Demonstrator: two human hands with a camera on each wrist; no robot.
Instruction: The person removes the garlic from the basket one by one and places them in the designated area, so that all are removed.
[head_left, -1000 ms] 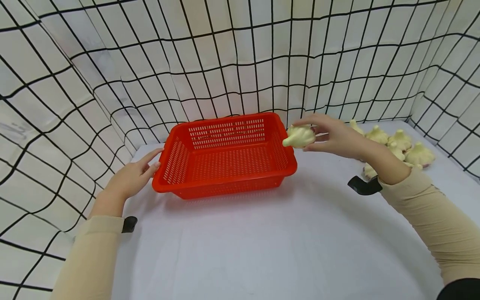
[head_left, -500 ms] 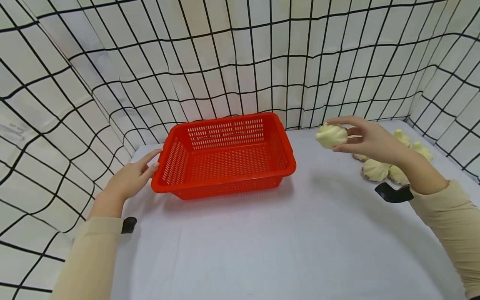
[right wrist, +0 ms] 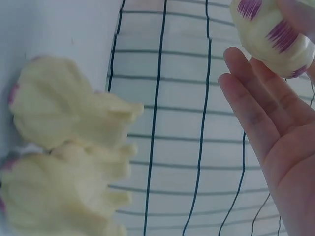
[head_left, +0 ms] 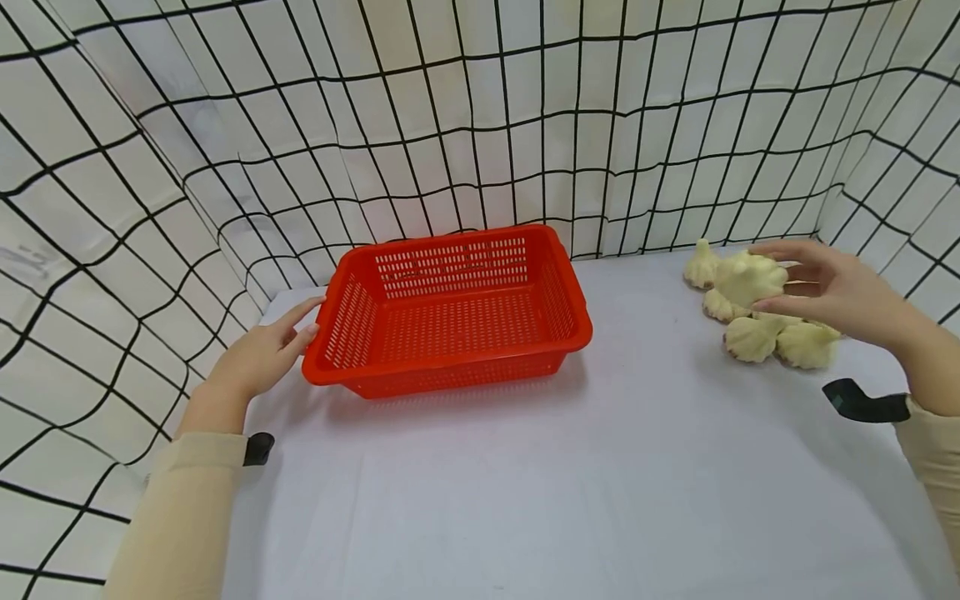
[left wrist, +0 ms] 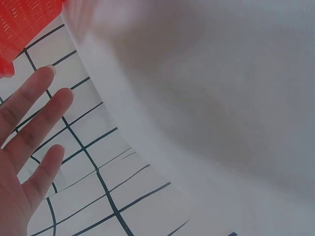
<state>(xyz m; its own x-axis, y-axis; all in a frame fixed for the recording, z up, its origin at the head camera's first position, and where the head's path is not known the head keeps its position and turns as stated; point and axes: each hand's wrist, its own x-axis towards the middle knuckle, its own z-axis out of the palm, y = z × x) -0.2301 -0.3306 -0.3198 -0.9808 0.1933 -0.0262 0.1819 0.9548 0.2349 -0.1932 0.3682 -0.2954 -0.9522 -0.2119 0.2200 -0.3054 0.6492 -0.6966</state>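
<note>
My right hand [head_left: 843, 292] holds a pale garlic bulb [head_left: 742, 279] between thumb and fingertips, at the far right of the head view. In the right wrist view purple streaks mark the held garlic bulb [right wrist: 273, 37], while the lower fingers stretch out straight below it. Behind and under it, several other garlic bulbs [head_left: 806, 343] lie grouped on the white table, partly covered by the hand. On the left, my left hand [head_left: 258, 354] touches the left rim of a red plastic basket [head_left: 450, 360] with extended fingers. The basket's perforated floor is bare.
Black-lined netting [head_left: 495, 125] over white sheeting rises behind the table and along both sides. White cloth [head_left: 480, 492] covers the tabletop. A black strap piece [head_left: 866, 404] sticks out at the right wrist, and another strap piece [head_left: 258, 448] at the left.
My right hand has carried the garlic bulb rightward from beside the basket's right rim to over the grouped bulbs. The left hand and basket stay nearly still.
</note>
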